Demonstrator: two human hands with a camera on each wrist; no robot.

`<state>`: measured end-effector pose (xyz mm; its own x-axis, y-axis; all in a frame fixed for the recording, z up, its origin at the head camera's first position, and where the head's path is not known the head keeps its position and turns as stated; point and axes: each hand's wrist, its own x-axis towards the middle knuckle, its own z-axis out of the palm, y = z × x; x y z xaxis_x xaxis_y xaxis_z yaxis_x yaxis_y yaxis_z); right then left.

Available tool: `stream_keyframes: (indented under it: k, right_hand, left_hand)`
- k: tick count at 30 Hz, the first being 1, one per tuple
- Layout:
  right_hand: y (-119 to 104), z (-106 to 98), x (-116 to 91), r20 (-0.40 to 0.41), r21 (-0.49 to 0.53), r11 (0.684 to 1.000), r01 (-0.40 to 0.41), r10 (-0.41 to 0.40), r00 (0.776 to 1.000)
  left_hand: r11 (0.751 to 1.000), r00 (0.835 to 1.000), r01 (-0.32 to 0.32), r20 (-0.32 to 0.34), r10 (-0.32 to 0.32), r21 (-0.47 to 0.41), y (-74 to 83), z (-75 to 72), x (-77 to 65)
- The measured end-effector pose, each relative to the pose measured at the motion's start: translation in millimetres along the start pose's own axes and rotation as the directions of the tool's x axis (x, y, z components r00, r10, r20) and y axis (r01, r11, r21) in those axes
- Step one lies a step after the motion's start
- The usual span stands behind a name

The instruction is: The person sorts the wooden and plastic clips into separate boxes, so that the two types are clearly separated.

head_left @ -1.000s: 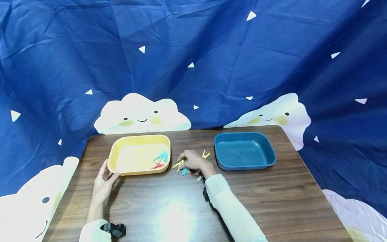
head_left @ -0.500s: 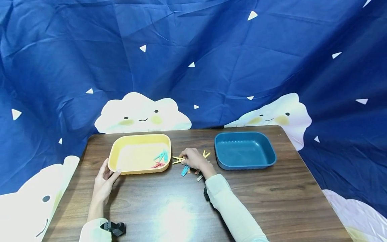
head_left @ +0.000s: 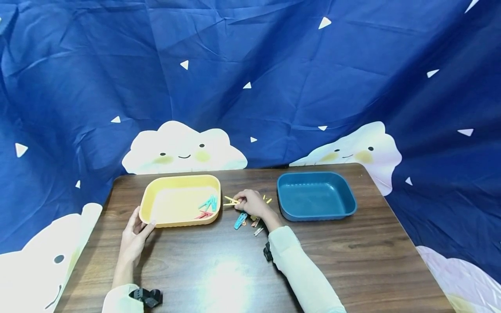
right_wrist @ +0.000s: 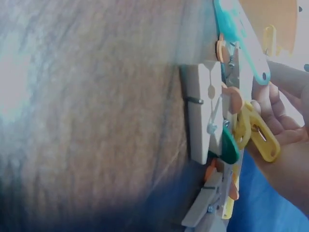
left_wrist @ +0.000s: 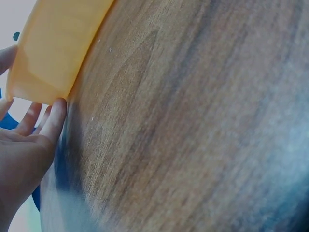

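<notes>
Clothespin (head_left: pixel 234 201) of yellow plastic lay pinched in my right hand (head_left: pixel 252 203), by far the nearer of my two, and stuck out to the left of those fingers. Its long axis ran roughly sideways, forked end toward the right wall of the yellow tray (head_left: pixel 180 224), near it but not touching; that short gap, I judged, was the relation that counted. Whether it was clear of the surface (head_left: pixel 188 243) I could not tell. My left hand (head_left: pixel 134 238) gripped the tray's near left corner, thumb toward the near wall, fingers round the side. Below and around my right hand spread loose pieces: a blue clothespin (head_left: pixel 240 221) to its near left, a wooden clothespin (right_wrist: pixel 195 121), a half-hidden green piece (right_wrist: pixel 231 149) and a second yellow clothespin (right_wrist: pixel 269 143), while a third yellow clothespin (head_left: pixel 268 201) poked out past my knuckles. Inside the yellow tray, teal clothespins (head_left: pixel 213 203) sat by the right end, with red clothespins (head_left: pixel 204 214) just nearer me. Well over to the right stood the blue tray (head_left: pixel 321 216), touched by neither hand, and behind everything hung a blue cloth (head_left: pixel 274 65).
</notes>
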<state>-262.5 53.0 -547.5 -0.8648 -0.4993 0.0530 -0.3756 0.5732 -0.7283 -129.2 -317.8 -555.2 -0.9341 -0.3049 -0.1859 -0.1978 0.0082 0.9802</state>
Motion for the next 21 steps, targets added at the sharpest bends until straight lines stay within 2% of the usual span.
stream_keyframes:
  k: [9,16,21]
  right_hand:
    - [-5.9,-0.1,0.4,-0.046,0.035,0.999,-0.041,0.043,0.998]
    - [-11.8,-3.1,0.8,-0.06,0.1,0.994,-0.043,0.049,0.997]
    - [-15.2,-5.0,1.8,-0.084,0.102,0.994,-0.025,0.034,0.996]
  left_hand:
    - [1.0,1.0,0.01,-0.006,-0.01,0.008,0.1,-0.6,-0.4]
    - [1.0,1.0,0.009,-0.017,-0.009,0.023,-0.5,-0.4,-0.2]
    - [0.999,1.0,0.004,-0.021,-0.003,0.036,0.7,-0.4,-1.0]
